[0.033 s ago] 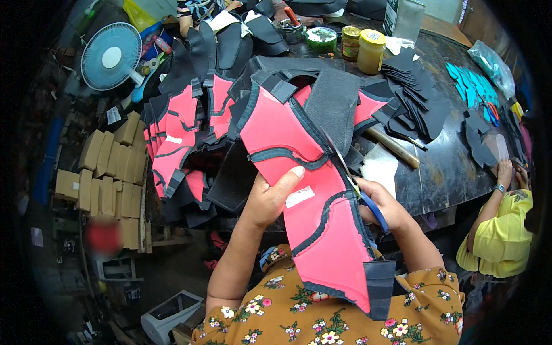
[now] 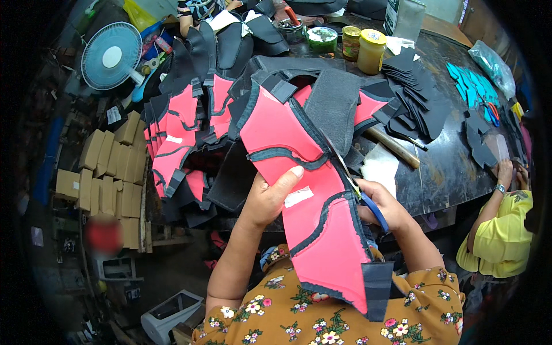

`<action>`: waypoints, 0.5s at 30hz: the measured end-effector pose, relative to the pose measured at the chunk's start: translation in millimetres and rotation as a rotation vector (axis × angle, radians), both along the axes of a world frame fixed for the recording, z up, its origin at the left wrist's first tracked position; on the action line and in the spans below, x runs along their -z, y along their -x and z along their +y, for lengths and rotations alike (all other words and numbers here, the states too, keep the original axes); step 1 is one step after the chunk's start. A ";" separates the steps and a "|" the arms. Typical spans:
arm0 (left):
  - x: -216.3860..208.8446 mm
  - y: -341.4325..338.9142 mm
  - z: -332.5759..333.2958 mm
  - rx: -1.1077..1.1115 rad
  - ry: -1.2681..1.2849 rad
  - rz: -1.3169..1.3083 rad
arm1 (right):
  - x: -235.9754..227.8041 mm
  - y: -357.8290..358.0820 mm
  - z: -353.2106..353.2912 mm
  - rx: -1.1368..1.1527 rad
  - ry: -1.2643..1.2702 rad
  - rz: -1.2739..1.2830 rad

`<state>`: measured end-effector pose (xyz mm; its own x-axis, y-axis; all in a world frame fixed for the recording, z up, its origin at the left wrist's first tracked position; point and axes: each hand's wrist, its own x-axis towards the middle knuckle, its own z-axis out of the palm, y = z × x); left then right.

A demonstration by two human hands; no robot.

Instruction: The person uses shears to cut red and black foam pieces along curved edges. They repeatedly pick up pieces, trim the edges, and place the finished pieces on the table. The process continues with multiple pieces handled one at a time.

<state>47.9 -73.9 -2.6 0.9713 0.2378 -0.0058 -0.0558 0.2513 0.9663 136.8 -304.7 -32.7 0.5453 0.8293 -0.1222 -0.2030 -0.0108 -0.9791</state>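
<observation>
A long pink piece with black trim (image 2: 319,227), like a cut-out upper, spans the middle of the view, a black tab at its lower end and a small white label near its centre. My left hand (image 2: 265,201) grips its left edge, thumb on top, the other fingers hidden beneath. At the opposite edge my right hand (image 2: 384,206) is closed on blue-handled scissors (image 2: 375,213), whose blades lie along the black trim and point up and left. Part of the right hand is hidden behind the piece. Similar pink pieces (image 2: 183,109) are heaped to the left.
Black cut pieces (image 2: 422,103) lie stacked on the dark table (image 2: 443,172), near a wooden-handled tool (image 2: 397,148). Yellow-lidded jars (image 2: 371,52) and a metal can (image 2: 405,20) stand behind. Left are a fan (image 2: 112,56) and cardboard boxes (image 2: 103,152). Another person's yellow sleeve (image 2: 506,227) is at right.
The lower end of the pink piece has shifted very slightly left. Both hands stay nearly in place.
</observation>
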 end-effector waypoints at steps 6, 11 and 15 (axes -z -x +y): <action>-0.6 -3.9 7.5 0.047 0.044 0.004 | -3.4 -3.9 -9.2 0.022 0.089 0.049; 6.5 -3.3 0.4 0.064 0.076 -0.009 | -0.2 -3.5 -12.0 -0.021 0.109 0.155; 7.3 -0.9 -0.1 0.062 0.112 -0.041 | 6.3 -8.5 -14.4 -0.168 -0.002 0.113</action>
<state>48.7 -74.0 -9.9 0.9840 0.1777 0.0114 -0.0760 0.3616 0.9292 145.3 -319.1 -39.0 0.3826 0.9076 -0.1728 -0.3073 -0.0514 -0.9502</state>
